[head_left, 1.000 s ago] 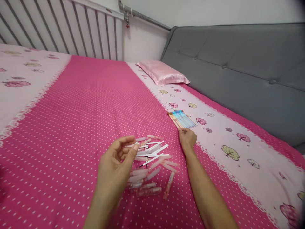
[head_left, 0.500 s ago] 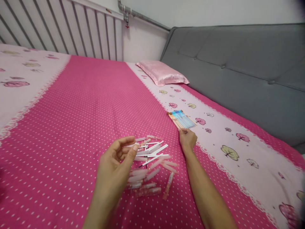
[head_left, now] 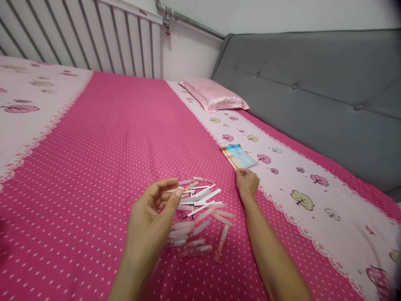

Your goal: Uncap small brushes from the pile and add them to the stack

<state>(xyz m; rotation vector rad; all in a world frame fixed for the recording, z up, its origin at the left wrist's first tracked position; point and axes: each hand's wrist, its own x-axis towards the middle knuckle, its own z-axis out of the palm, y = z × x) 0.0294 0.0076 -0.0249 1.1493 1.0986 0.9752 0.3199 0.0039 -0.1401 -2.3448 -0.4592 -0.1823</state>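
My left hand (head_left: 152, 213) hovers over the left side of a loose heap of pen parts, thumb and fingers curved and apart, with nothing clearly held. The heap has white thin refills (head_left: 200, 200), frosted pink barrels (head_left: 200, 228) and clear pink-patterned caps or barrels (head_left: 196, 251). One pink-patterned piece (head_left: 221, 243) lies at the heap's right edge. Farther right, a row of slim pens (head_left: 239, 156), tan through blue, lies side by side. My right hand (head_left: 247, 182) has its fingers pinched at the near end of this row, seemingly on a pen; the fingertips are partly hidden.
Everything lies on a pink dotted bedspread (head_left: 134, 133) with pale tree-print bands. A pink satin pillow (head_left: 214, 95) rests near the grey headboard (head_left: 307, 71). A white radiator (head_left: 78, 37) and a pipe (head_left: 194, 21) run along the wall.
Both hands, the heap and the row of pens look the same. Only the camera view has shifted very slightly.
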